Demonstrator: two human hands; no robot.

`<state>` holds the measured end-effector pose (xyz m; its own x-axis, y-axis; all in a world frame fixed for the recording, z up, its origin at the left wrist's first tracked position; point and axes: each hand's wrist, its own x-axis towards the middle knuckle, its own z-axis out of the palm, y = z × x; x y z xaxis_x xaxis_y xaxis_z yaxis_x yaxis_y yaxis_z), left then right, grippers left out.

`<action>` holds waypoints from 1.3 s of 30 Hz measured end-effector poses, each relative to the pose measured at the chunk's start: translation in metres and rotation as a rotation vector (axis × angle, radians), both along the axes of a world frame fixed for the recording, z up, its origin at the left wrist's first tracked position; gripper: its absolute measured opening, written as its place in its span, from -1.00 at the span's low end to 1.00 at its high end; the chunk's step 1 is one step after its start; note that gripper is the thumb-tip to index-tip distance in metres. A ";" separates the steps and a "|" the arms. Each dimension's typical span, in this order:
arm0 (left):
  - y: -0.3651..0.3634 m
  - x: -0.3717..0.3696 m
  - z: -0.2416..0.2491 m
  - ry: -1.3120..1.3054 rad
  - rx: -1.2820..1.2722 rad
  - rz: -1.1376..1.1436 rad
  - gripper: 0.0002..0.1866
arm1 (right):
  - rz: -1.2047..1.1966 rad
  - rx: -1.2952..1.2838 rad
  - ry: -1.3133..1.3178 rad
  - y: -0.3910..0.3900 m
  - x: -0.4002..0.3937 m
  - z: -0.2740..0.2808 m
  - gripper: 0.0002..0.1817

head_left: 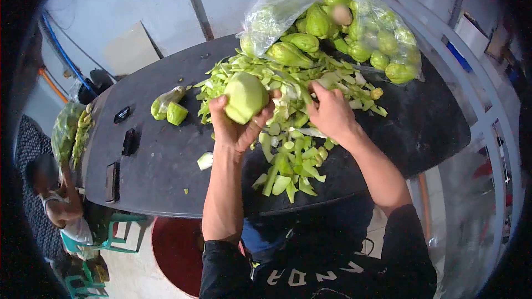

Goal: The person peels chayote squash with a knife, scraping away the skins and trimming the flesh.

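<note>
A peeled pale green chayote (244,98) rests in my left hand (238,127), with the fingers and thumb wrapped around its lower part. Just to the right, my right hand (332,112) is closed over the heap of peels; a green strip shows by its fingertips, and what it grips is hidden. Chayote peels (293,163) spread under and between both hands on the dark table (166,182). Behind them, an open clear plastic bag (271,16) holds several whole unpeeled chayotes (318,22).
Chayote pieces (177,113) lie left of the heap, and a small pale chunk (205,160) sits near my left wrist. Dark small items line the table's left side, including a phone-like object (112,181). A red tub (177,249) stands below. At far left, a person (66,210) sits beside bagged vegetables (67,127).
</note>
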<state>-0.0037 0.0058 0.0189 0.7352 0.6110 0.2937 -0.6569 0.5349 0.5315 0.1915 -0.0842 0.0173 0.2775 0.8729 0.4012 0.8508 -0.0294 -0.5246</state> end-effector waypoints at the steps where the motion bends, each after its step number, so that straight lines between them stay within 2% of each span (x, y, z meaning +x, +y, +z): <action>1: 0.003 0.001 0.002 0.045 -0.063 0.128 -0.18 | 0.003 0.024 -0.024 0.003 0.004 -0.005 -0.78; 2: 0.005 0.001 0.004 0.090 -0.126 0.254 -0.23 | 0.007 0.027 -0.021 0.002 0.003 -0.004 -0.78; 3: 0.011 -0.001 -0.004 0.017 -0.174 0.249 -0.35 | -0.030 -0.004 -0.091 -0.002 0.001 0.001 -0.77; 6: 0.027 -0.005 -0.017 0.021 -0.197 0.247 -0.44 | -0.059 -0.065 -0.175 -0.002 -0.002 0.001 -0.70; 7: 0.027 -0.003 -0.017 0.077 -0.291 0.286 -0.48 | 0.038 0.117 -0.237 0.002 0.000 -0.009 -0.69; 8: 0.026 0.003 -0.016 0.081 -0.289 0.285 -0.48 | 0.133 0.298 -0.299 0.003 0.001 -0.017 -0.67; 10: 0.024 0.014 -0.017 0.181 -0.414 0.491 -0.47 | 0.159 0.375 -0.377 0.004 -0.005 -0.023 -0.64; 12: 0.019 0.014 -0.016 0.147 -0.397 0.428 -0.44 | 0.255 0.436 -0.446 0.004 -0.009 -0.026 -0.63; 16: 0.007 0.013 -0.009 0.160 -0.390 0.363 -0.43 | 0.300 0.473 -0.489 0.001 -0.014 -0.024 -0.57; 24: 0.004 0.012 -0.011 0.225 -0.281 0.489 -0.36 | 0.329 0.463 -0.479 -0.002 -0.015 -0.023 -0.55; 28: 0.002 0.013 -0.005 0.262 -0.284 0.535 -0.39 | 0.324 0.454 -0.462 -0.002 -0.016 -0.024 -0.53; 38: 0.001 0.007 0.002 0.244 -0.218 0.429 -0.40 | 0.299 0.492 -0.433 -0.003 -0.011 -0.016 -0.56; 39: -0.003 0.011 0.008 0.252 -0.260 0.472 -0.42 | 0.296 0.517 -0.433 -0.002 -0.011 -0.016 -0.59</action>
<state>0.0069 0.0025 0.0273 0.3943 0.9172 -0.0575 -0.7257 0.3492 0.5929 0.1804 -0.0865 0.0012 -0.2167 0.5564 0.8021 0.9190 0.3935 -0.0247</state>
